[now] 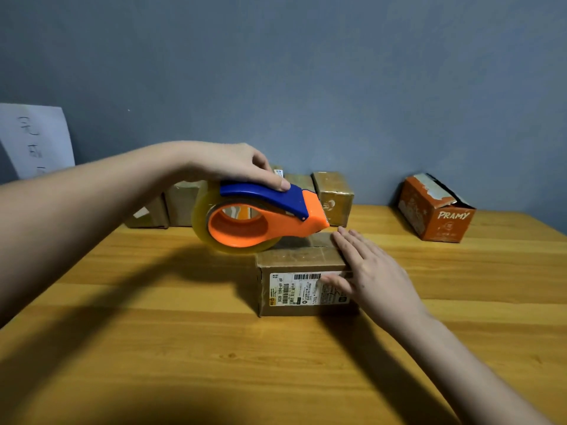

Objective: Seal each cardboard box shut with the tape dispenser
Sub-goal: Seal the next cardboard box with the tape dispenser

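A small brown cardboard box (294, 271) with a white shipping label on its near side stands in the middle of the wooden table (184, 348). My left hand (233, 165) grips the blue handle of an orange tape dispenser (267, 216) loaded with a clear tape roll. The dispenser hovers over the box's far left edge, its toothed nose pointing right. My right hand (368, 271) lies flat with straight fingers on the box's right top edge, the thumb down on the labelled side.
Several brown cardboard boxes (333, 196) line the grey wall behind the dispenser. An orange PRAMY box (435, 210) with a torn open top stands at the back right. A white sheet of paper (33, 139) leans on the wall at the left.
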